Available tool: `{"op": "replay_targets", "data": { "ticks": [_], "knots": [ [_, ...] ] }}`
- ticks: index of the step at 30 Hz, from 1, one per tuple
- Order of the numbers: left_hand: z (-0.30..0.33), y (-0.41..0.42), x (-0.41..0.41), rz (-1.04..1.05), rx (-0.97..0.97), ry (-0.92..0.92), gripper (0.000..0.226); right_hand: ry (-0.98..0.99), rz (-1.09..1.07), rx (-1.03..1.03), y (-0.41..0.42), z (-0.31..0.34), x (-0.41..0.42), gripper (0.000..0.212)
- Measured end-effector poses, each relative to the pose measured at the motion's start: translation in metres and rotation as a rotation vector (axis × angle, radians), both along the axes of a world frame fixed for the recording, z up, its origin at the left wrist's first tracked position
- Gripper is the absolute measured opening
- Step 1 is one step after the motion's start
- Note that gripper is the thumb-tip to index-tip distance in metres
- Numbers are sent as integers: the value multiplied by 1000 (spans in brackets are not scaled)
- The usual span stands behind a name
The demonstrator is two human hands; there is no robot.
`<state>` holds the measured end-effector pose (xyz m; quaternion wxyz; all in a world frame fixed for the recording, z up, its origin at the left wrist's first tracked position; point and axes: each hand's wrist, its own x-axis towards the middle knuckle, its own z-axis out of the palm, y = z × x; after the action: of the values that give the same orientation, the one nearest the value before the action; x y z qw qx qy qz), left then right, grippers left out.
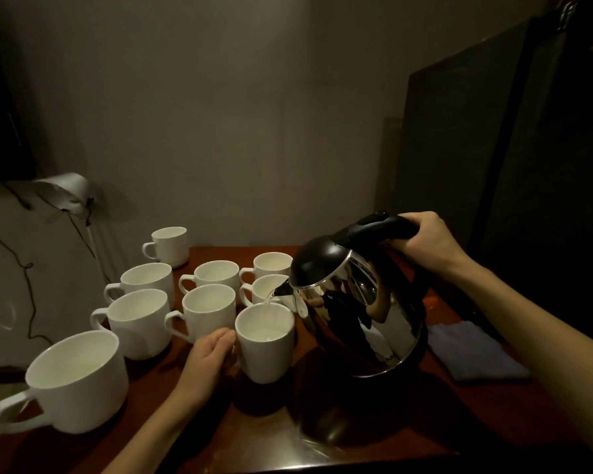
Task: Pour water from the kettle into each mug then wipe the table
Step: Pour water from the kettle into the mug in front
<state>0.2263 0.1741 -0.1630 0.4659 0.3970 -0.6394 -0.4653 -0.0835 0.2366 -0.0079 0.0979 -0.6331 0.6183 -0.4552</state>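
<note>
My right hand grips the black handle of a shiny steel kettle, which is tilted to the left above the table. A thin stream of water runs from its spout into a white mug near the table's middle. My left hand holds this mug at its left side, fingers curled at the handle. Several other white mugs stand in rows to the left and behind, among them a large near one and a far one.
A folded blue-grey cloth lies on the dark wooden table at the right, behind the kettle. A silver desk lamp with cables stands off the table's left side. A dark panel leans at the right.
</note>
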Motion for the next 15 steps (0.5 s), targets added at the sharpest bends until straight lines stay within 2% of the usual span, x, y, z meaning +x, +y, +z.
{"op": "replay_targets", "data": {
  "ticks": [15],
  "knots": [
    [2,2,0,0,23,7,33,17,1,0,-1,0,-2,14]
  ]
}}
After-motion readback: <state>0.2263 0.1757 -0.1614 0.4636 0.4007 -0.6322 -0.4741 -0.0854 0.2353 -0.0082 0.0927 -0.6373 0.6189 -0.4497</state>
